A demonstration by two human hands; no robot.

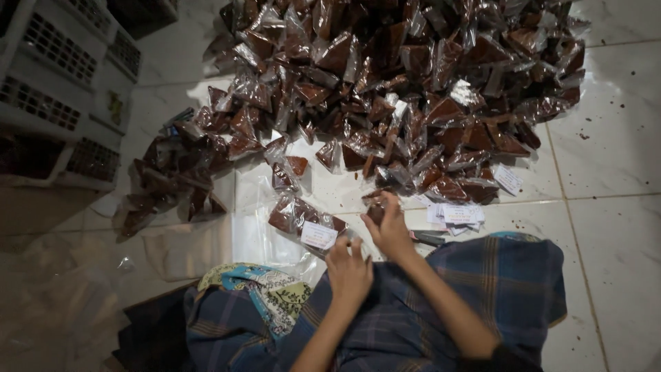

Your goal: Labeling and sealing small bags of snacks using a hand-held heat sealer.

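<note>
plaid cloth (441,310) on lap | left grip (349,272) curled, contents unclear | right grip (390,227) pinching packet (375,210) | packet heap (399,89) beyond

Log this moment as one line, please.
left hand: beside right | right hand: pinching small clear plastic packet of brown stuff | white paper labels: on floor

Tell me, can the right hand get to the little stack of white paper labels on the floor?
Probably yes. The labels lie on bare tile just beside the right hand, nothing between, though it already pinches a small packet.
</note>
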